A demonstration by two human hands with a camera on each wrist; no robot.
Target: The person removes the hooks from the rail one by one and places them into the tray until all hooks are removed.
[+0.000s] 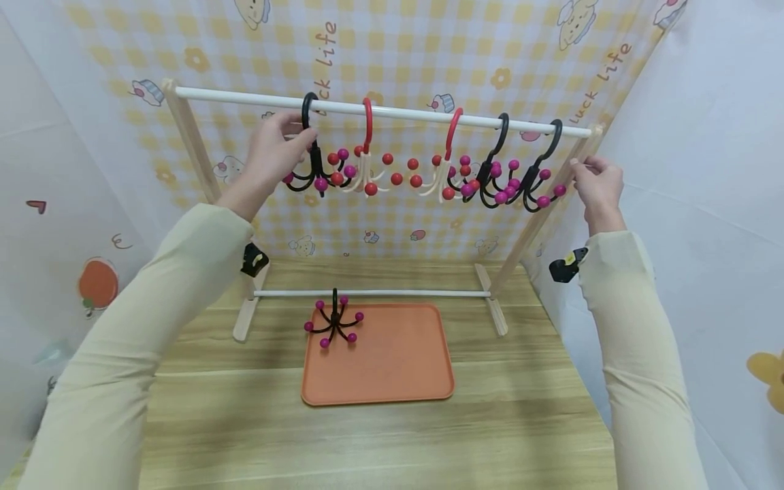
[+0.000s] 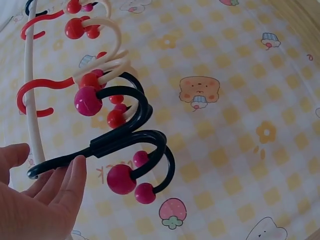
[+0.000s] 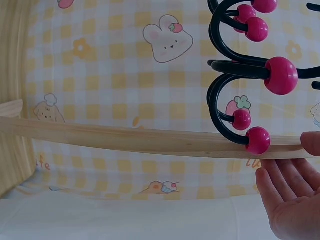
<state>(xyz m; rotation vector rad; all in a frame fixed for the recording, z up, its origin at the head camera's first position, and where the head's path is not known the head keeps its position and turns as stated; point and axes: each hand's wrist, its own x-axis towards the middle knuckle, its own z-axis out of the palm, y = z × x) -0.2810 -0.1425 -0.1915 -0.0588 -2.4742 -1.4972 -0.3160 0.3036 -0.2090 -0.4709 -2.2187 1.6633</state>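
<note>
My left hand (image 1: 275,150) is at a black octopus-style hook hanger (image 1: 315,158) with magenta balls, which hangs from the rack's white top rod (image 1: 245,99). In the left wrist view, the straight fingers (image 2: 75,182) touch the underside of its hook while the thumb stands apart. My right hand (image 1: 599,182) holds the wooden right post (image 1: 539,218) of the rack, with thumb and fingers on either side of it. Just left of that hand hangs a black hanger with magenta balls (image 1: 531,182). Another black-and-magenta hanger (image 1: 335,318) lies on the orange tray (image 1: 392,367).
Two hangers with red hooks, white arms and red balls (image 1: 365,163) hang mid-rod, with one more black hanger (image 1: 488,170) right of them. The rack's lower rod (image 1: 373,293) runs behind the tray on the wooden table (image 1: 380,442). A checked cloth (image 1: 392,231) covers the back.
</note>
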